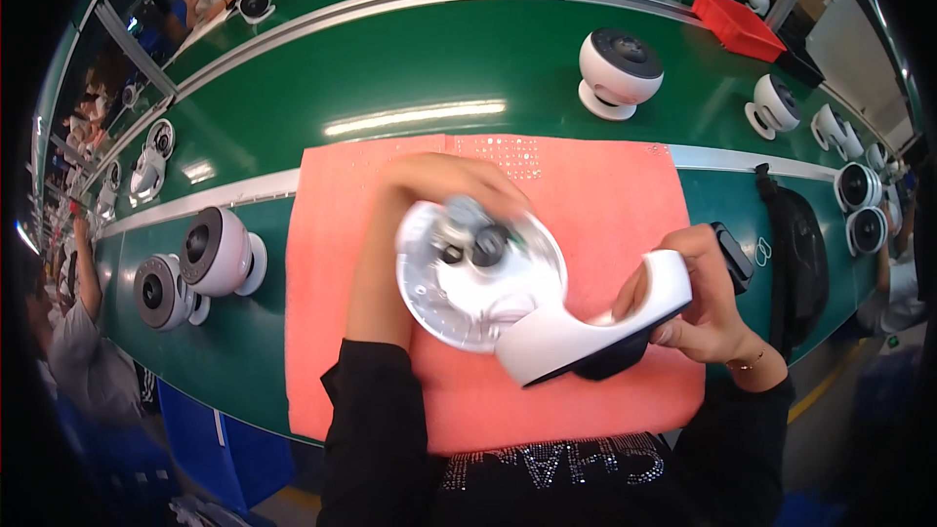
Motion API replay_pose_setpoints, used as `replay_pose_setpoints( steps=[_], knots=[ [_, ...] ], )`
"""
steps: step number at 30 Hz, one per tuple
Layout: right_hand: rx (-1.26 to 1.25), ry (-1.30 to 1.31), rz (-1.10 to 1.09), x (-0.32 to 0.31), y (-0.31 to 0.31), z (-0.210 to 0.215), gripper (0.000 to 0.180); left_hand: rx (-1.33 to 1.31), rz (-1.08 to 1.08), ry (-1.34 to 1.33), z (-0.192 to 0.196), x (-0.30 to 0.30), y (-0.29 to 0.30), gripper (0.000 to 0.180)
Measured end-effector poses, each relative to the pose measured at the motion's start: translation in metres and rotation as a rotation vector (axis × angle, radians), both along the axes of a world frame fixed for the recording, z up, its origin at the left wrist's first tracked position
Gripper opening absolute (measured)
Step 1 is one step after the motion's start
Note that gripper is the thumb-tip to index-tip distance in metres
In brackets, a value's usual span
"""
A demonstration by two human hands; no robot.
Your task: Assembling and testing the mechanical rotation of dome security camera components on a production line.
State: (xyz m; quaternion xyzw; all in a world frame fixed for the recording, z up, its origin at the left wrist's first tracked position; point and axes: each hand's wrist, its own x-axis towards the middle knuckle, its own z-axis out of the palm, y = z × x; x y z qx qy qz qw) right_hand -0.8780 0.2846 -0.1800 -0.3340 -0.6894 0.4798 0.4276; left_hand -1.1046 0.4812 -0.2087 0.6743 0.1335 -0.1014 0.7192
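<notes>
My right hand grips a white curved stand part with a dark underside, thumb below and fingers over its raised end. The part's left end overlaps an open round white housing, blurred by motion, with dark and grey pieces showing inside. Over the far rim of that housing bends my left hand, its fingers smeared and partly hidden, so its hold cannot be made out. Beneath everything lies a pink foam mat.
Rows of small clear pieces lie on the mat's far edge. Round white fan-like units with dark faces stand left and far right. A black pouch lies right, a red tray at the back. Other people sit left.
</notes>
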Motion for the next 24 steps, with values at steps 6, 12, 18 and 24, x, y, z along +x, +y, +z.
replay_pose_setpoints(
  steps=[6,12,18,24],
  knots=[
    [-0.641,-0.039,0.044,-0.033,0.005,0.011,0.041,0.502,-0.423,-0.100,-0.010,0.048,-0.036,0.023],
    [-0.627,-0.112,0.056,-0.042,0.007,0.011,0.041,0.692,0.838,-0.132,0.010,-0.019,-0.089,0.027],
    [-0.368,-0.208,0.092,-0.054,0.000,0.005,0.045,0.637,1.033,-0.182,-0.007,-0.085,-0.183,0.025],
    [-0.438,-0.223,0.123,-0.053,0.001,0.011,0.041,0.819,0.955,-0.097,-0.009,-0.091,-0.199,0.050]
  ],
)
